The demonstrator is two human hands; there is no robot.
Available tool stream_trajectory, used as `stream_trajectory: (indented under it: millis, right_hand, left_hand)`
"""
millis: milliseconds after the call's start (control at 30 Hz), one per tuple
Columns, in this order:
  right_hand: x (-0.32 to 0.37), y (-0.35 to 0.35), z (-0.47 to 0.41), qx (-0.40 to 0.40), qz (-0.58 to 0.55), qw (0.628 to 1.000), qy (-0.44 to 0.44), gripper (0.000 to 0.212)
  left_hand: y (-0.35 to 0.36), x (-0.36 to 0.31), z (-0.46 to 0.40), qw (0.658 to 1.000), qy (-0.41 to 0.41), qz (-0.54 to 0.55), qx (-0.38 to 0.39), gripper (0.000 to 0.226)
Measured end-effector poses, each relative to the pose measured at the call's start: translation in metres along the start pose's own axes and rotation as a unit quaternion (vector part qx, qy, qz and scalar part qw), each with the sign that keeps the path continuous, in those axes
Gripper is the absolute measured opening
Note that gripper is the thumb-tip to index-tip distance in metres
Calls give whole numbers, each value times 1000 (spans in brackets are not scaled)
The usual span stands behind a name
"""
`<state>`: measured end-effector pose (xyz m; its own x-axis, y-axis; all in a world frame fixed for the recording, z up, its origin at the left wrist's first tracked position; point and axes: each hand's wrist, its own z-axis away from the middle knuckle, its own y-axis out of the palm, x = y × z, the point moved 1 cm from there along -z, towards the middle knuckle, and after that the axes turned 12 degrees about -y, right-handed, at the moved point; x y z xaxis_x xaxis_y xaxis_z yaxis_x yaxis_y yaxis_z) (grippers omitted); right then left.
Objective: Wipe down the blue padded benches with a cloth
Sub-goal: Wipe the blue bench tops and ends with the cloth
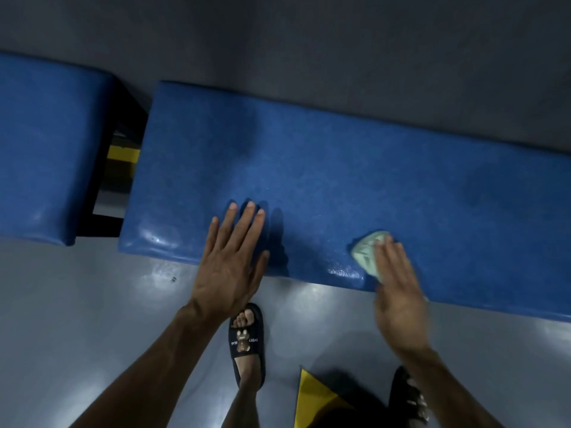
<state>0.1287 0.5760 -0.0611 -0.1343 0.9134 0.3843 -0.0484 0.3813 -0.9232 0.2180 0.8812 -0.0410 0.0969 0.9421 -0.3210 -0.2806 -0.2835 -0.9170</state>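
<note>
I'm looking straight down on the long blue padded bench (340, 168), which runs across the middle of the view against the grey wall (309, 41). My right hand (398, 291) is on the pale green cloth (369, 253), fingers straight and laid flat over it, pressing it onto the bench top right at the near edge. The hand is blurred, so I can't say if the thumb tucks under the wad. My left hand (230, 261) is spread open, fingers apart, palm down on the near edge of the same bench, holding nothing; I read it as a brace.

The cloth looks small, soft and crumpled, light enough to bunch under a palm. I'd judge it best driven by flat pressure from above, not by a pinch. If it slips, I'd gather the loose end that sticks out ahead of the fingertips. The bench cover looks like smooth vinyl with a sheen, and there is a glossy patch just left of the cloth that may be damp, so I expect the cloth to glide easily. The padding should give a little under pressure.

The count: two blue benches in view, the long one and a second bench (46, 143) at the left with a dark gap between them. One cloth. Two hands. Two dark sandals on the grey floor (92, 319), the left sandal (247, 341) with a bear print.
</note>
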Motion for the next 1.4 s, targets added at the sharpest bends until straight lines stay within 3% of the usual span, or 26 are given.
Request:
stream_trajectory:
  millis: [100, 167, 267, 333, 500, 600, 667, 733, 800, 867, 967, 1100, 1200, 1300, 1400]
  right_hand:
    - [-49, -22, 18, -47, -8, 997, 67, 59]
    - [-47, -18, 19, -86, -14, 989, 120, 58]
    - [4, 9, -2, -161, -45, 966, 199, 61]
    - [52, 31, -26, -179, -37, 963, 200, 57]
    - [126, 53, -56, -77, -40, 988, 126, 78]
    - [98, 29, -47, -53, -104, 992, 37, 62]
    - [63, 3, -35, -108, -113, 985, 71, 50]
    - [25, -16, -17, -164, -114, 964, 177, 50]
    - [4, -23, 2, -182, -82, 944, 262, 51]
    - [7, -17, 11, -185, -72, 937, 289, 51]
    - [40, -3, -4, -191, -88, 936, 282, 52]
    - [89, 10, -31, -142, -111, 963, 202, 54]
    - [78, 4, -28, -131, -140, 967, 166, 56]
    - [39, -14, -12, -149, -65, 965, 207, 47]
    - [27, -15, -1, -112, -18, 958, 264, 45]
  left_hand:
    - [-1, 5, 2, 1000, 3, 1, 5, 65]
    - [-1, 9, 3, 1000, 0, 3, 10, 65]
    - [-1, 14, 5, 1000, -3, 7, 14, 66]
    - [-2, 18, 5, 1000, -1, 13, 13, 66]
    - [-9, 28, -3, 1000, 12, 21, 7, 64]
    - [-13, 35, -8, 999, 30, 30, 7, 63]
    - [-15, 40, -10, 999, 41, 35, 7, 62]
    - [-16, 44, -11, 998, 53, 35, 8, 61]
    - [-16, 45, -12, 997, 65, 38, 11, 60]
    - [-15, 46, -12, 997, 71, 42, 12, 59]
    - [-15, 44, -11, 996, 77, 46, 17, 59]
    - [-13, 35, -10, 995, 84, 51, 22, 57]
    - [-13, 33, -11, 995, 85, 54, 19, 57]
    - [-13, 35, -11, 995, 83, 52, 18, 56]
    - [-15, 39, -12, 996, 77, 51, 19, 56]
